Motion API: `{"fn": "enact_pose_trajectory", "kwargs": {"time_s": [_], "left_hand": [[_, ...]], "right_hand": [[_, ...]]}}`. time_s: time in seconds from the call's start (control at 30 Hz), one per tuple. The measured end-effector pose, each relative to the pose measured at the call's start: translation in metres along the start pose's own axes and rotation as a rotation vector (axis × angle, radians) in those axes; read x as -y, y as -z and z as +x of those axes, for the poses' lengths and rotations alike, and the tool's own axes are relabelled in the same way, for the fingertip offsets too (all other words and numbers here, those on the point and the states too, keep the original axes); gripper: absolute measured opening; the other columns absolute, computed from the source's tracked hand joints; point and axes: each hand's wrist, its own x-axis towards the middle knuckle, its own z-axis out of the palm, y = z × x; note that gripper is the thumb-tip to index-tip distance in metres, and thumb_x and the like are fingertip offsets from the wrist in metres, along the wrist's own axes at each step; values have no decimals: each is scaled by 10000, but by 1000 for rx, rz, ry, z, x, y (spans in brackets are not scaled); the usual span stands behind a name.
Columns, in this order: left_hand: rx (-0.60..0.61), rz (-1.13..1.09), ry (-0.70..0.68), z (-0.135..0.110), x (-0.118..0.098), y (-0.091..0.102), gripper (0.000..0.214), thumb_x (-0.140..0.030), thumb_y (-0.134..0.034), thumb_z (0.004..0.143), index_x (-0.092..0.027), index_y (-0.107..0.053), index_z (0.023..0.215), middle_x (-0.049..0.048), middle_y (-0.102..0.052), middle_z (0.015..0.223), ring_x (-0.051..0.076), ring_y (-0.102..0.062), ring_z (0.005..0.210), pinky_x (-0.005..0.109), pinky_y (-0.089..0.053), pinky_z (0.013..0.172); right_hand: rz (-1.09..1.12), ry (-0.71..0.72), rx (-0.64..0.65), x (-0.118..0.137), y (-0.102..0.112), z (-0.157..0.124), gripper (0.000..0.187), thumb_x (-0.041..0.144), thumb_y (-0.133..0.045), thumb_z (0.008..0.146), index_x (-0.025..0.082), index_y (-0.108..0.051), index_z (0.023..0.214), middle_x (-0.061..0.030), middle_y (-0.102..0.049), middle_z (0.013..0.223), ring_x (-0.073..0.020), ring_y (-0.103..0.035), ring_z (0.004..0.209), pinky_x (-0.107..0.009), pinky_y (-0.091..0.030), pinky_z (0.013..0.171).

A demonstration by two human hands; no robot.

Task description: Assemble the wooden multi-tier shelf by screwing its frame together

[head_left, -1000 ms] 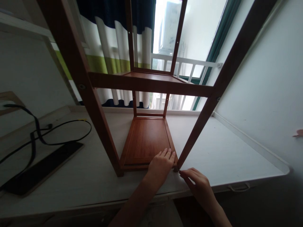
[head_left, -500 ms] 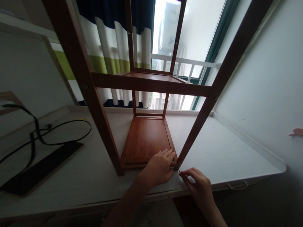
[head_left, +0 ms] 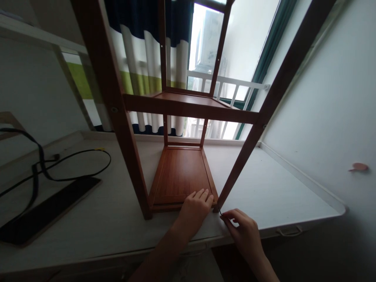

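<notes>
A brown wooden shelf rack (head_left: 188,105) stands on the white table (head_left: 264,188). My left hand (head_left: 194,209) lies on the front right corner of its bottom shelf (head_left: 180,174), fingers curled over the edge rail. My right hand (head_left: 245,231) is just right of the front right leg (head_left: 235,176), near its foot. Its fingers are pinched on a thin dark tool, too small to name, whose tip points at the leg's base.
A black flat device (head_left: 47,209) and looping black cables (head_left: 44,164) lie on the table's left part. A striped curtain (head_left: 147,62) and a window with a white railing (head_left: 229,84) are behind. The white wall (head_left: 323,98) runs along the right.
The view has shifted slightly right and down. My left hand has curled a little tighter on the shelf corner. My right hand stays pinched by the leg's foot.
</notes>
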Motion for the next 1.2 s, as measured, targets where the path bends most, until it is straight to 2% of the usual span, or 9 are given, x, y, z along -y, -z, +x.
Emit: {"fn": "enact_pose_trajectory", "kwargs": {"time_s": [0.3,0.57,0.67,0.83,0.9,0.97,1.07,1.13,1.2], "left_hand": [[-77,100,-26,-10,-6,-15,252,-38,-457,826,-89,-595,1031,153,-623,1122,267,-596,1026,413,-527,805],[-136,124,-63,-26,-31,-17,241,-46,-481,806,-103,-613,1000,146,-651,1068,270,-629,963,391,-539,752],[-152,117,-80,-29,-38,-15,221,-71,-494,809,-103,-616,990,143,-654,1063,266,-633,954,386,-542,746],[-188,104,-70,-30,-42,-9,235,-69,-458,821,-109,-613,993,130,-657,1063,249,-637,947,369,-538,759],[-252,97,-79,-32,-43,-3,266,-54,-415,827,-100,-601,1013,132,-652,1074,237,-631,958,355,-534,774],[-367,59,-140,-39,-46,5,292,-63,-389,839,-95,-575,1062,131,-634,1108,232,-604,1011,351,-518,818],[-567,-130,-222,-61,-55,9,258,-89,-437,826,-124,-569,1045,95,-663,1022,202,-612,971,323,-508,837],[-606,-297,-137,-79,-64,1,206,-67,-481,789,-137,-575,958,66,-675,852,153,-640,807,254,-526,746],[-579,-420,57,-94,-74,-15,173,-84,-478,796,-156,-558,932,51,-658,779,132,-636,713,212,-527,650]], "right_hand": [[23,-45,26,13,2,-15,132,272,-528,821,230,-609,726,3,-602,714,-157,-553,644,-246,-389,597],[147,-119,-45,10,4,-51,158,319,-521,804,234,-645,756,-29,-626,746,-177,-567,694,-247,-394,634],[246,-189,-77,11,3,-60,186,356,-525,802,227,-654,769,-37,-646,775,-182,-583,715,-241,-414,653],[474,-368,-62,13,-2,-62,236,415,-572,771,196,-646,726,-27,-654,684,-176,-596,646,-230,-447,600],[581,-424,-54,14,-6,-60,259,436,-608,739,179,-636,722,-33,-654,681,-182,-597,657,-236,-457,598],[691,-476,-49,15,-10,-58,292,454,-647,700,164,-628,729,-43,-656,687,-184,-599,656,-244,-463,582],[846,-562,-35,15,-15,-58,334,469,-678,668,151,-615,747,-51,-652,676,-180,-604,619,-244,-458,519],[940,-623,-22,15,-16,-57,347,464,-701,647,147,-602,748,-50,-650,665,-174,-609,592,-230,-442,474],[1026,-679,-1,15,-15,-56,359,445,-736,613,141,-590,735,-54,-652,664,-170,-615,580,-209,-418,437]]}}
